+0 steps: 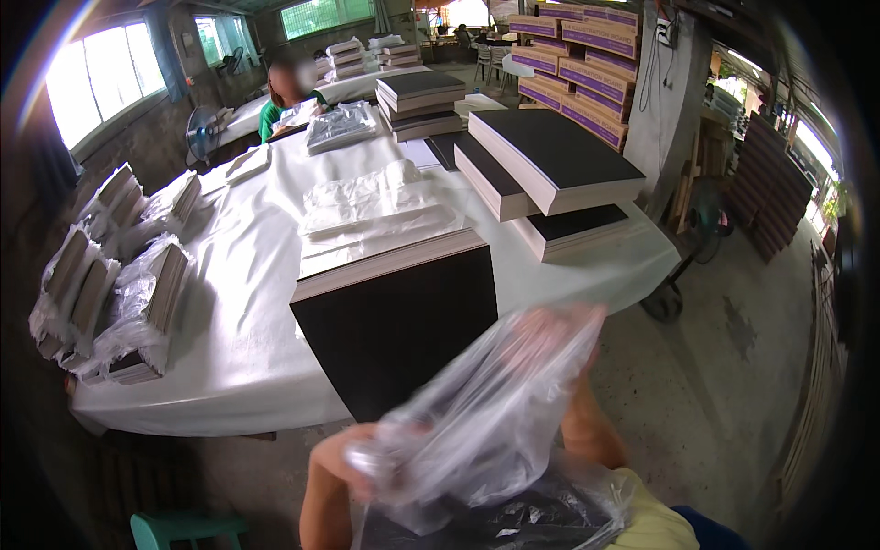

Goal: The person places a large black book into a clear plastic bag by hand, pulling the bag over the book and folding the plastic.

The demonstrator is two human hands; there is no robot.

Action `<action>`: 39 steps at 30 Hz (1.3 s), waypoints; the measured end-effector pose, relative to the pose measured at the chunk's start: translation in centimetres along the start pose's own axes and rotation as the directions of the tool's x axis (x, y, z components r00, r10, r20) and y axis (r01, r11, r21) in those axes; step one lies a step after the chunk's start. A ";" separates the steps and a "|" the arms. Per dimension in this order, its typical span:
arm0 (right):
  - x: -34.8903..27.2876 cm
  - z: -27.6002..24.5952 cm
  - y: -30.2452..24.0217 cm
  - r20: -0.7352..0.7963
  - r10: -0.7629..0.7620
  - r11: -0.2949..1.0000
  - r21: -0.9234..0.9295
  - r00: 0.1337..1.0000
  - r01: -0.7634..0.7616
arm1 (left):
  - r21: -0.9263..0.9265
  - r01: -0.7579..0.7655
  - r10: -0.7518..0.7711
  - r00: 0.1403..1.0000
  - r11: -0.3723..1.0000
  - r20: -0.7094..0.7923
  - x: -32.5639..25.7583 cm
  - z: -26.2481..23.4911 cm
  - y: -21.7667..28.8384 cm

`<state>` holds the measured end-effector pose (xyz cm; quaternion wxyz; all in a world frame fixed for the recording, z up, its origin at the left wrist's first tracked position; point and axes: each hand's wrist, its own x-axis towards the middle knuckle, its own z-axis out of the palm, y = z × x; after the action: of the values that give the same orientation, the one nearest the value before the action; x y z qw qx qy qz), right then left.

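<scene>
A clear plastic bag (477,417) is stretched between my two hands, blurred by motion. My left hand (357,458) grips its lower left end with curled fingers. My right hand (555,344), raised higher, has hold of the upper right end; the film partly covers its fingers. Below the bag, near my lap, lies a dark flat piece (412,532) with clear film around it. Just beyond my hands, a thick stack of black-faced boards (403,312) leans tilted at the table's front edge. Crumpled white wrapping (376,206) lies behind that stack.
Film-wrapped bundles (151,293) stand at the left of the white-covered table (238,367). Black-topped board stacks (559,156) are at the right, with cartons (587,64) beyond. A person in green (284,96) sits at the far side. A floor fan (701,229) stands right; a green stool (183,527) is lower left.
</scene>
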<state>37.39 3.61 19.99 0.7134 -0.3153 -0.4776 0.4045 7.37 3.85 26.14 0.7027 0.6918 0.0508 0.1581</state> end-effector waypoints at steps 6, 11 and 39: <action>2.6 2.9 -3.8 0.693 -0.128 0.278 0.712 0.710 -0.645 | -0.039 -0.425 0.335 0.763 0.904 -0.553 -3.4 0.0 -6.2; 0.5 3.7 -4.4 0.782 0.570 0.712 -0.319 0.251 -0.625 | 0.161 -0.497 0.302 0.217 0.853 -0.928 -6.7 -0.4 -6.9; 9.6 4.8 -3.2 0.198 -0.363 0.455 -0.816 0.911 0.358 | 0.576 0.668 0.672 0.151 0.471 -0.725 2.6 -4.3 2.8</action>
<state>35.85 10.79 28.43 0.5444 -0.5096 -0.6654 -0.0346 8.14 8.65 29.15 0.0025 0.6442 0.5663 0.5142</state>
